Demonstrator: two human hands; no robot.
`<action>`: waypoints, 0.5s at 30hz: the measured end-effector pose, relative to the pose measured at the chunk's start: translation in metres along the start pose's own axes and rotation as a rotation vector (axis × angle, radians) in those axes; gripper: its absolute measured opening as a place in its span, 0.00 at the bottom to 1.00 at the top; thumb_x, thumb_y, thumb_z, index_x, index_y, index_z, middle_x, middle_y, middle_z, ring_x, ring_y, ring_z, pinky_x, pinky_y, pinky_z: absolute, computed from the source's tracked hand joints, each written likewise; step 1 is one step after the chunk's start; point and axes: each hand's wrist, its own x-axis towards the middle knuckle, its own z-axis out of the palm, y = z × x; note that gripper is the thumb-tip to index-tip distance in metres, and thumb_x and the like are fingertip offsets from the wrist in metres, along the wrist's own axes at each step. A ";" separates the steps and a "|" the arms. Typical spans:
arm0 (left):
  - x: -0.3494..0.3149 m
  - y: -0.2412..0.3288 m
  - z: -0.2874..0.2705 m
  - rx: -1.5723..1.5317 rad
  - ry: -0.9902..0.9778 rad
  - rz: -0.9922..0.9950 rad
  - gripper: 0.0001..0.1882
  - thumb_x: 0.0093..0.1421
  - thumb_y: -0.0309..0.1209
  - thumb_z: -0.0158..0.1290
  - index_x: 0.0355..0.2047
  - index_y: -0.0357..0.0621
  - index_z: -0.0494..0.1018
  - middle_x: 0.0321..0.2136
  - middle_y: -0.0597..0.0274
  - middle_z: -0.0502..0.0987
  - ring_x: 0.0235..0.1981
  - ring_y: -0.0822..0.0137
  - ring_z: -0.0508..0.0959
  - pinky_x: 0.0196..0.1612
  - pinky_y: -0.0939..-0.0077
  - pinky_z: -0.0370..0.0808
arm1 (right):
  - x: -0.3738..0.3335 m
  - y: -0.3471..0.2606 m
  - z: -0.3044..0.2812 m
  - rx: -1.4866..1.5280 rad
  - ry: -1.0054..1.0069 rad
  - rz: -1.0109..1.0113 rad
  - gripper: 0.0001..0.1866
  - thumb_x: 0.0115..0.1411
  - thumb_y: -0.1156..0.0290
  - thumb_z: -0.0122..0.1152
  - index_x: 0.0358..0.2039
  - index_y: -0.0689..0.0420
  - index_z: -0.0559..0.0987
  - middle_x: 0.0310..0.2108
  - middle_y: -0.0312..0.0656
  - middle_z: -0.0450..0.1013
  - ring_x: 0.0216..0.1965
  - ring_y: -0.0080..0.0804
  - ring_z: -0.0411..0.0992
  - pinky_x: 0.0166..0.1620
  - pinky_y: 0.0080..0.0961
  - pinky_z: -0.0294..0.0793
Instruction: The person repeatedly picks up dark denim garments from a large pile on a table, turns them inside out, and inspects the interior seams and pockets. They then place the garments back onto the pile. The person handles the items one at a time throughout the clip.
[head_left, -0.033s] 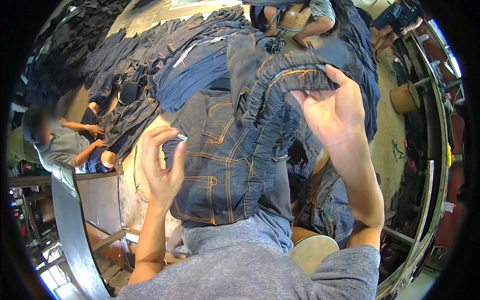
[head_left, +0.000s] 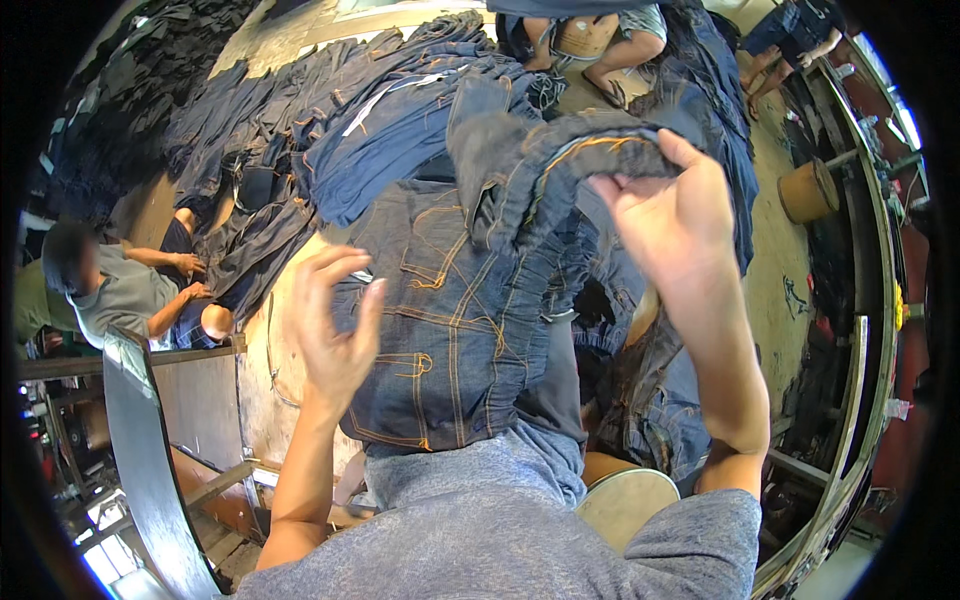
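Note:
Across my lap lies a pair of dark blue jeans (head_left: 440, 330) with orange stitching, several loose orange thread ends and gathered, puckered seams. My right hand (head_left: 680, 210) is closed on a bunched edge of the denim, thumb on top and fingers underneath, lifting it at the upper right. Above the jeans' left side is my left hand (head_left: 335, 320), its fingers curled and its thumb raised. A small pale, shiny tip (head_left: 365, 276) shows between that thumb and the fingers; most of it is hidden, and I cannot make out its kind.
A large heap of dark jeans (head_left: 390, 130) spreads ahead. A co-worker (head_left: 150, 285) sits at the left with dark cloth; other people are at the top. A round-topped stool (head_left: 630, 505) is at my right side, a brown drum (head_left: 808, 192) farther right. A board (head_left: 150, 450) stands at the left.
My left hand has shifted slightly to the right. The right hand and the lifted denim edge have moved a little, and the denim is blurred there.

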 end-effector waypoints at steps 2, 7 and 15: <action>-0.001 0.005 0.025 0.030 -0.117 0.024 0.20 0.62 0.26 0.71 0.53 0.39 0.79 0.58 0.47 0.79 0.62 0.47 0.77 0.67 0.54 0.73 | 0.021 -0.028 -0.007 -0.050 0.047 -0.075 0.24 0.82 0.64 0.37 0.65 0.72 0.68 0.64 0.62 0.72 0.66 0.56 0.73 0.75 0.63 0.67; -0.048 0.003 0.078 0.179 -0.429 0.013 0.33 0.62 0.44 0.72 0.62 0.41 0.75 0.73 0.40 0.68 0.75 0.38 0.66 0.77 0.42 0.62 | 0.113 -0.101 -0.007 -0.120 0.049 -0.221 0.35 0.86 0.54 0.28 0.74 0.76 0.57 0.73 0.72 0.62 0.75 0.72 0.62 0.74 0.74 0.66; -0.055 0.012 0.080 0.248 -0.424 -0.049 0.46 0.54 0.55 0.76 0.65 0.40 0.74 0.75 0.39 0.64 0.78 0.37 0.61 0.78 0.36 0.57 | 0.261 -0.256 -0.019 -0.026 -0.284 -0.376 0.29 0.79 0.67 0.34 0.71 0.75 0.68 0.71 0.70 0.67 0.73 0.69 0.67 0.74 0.75 0.69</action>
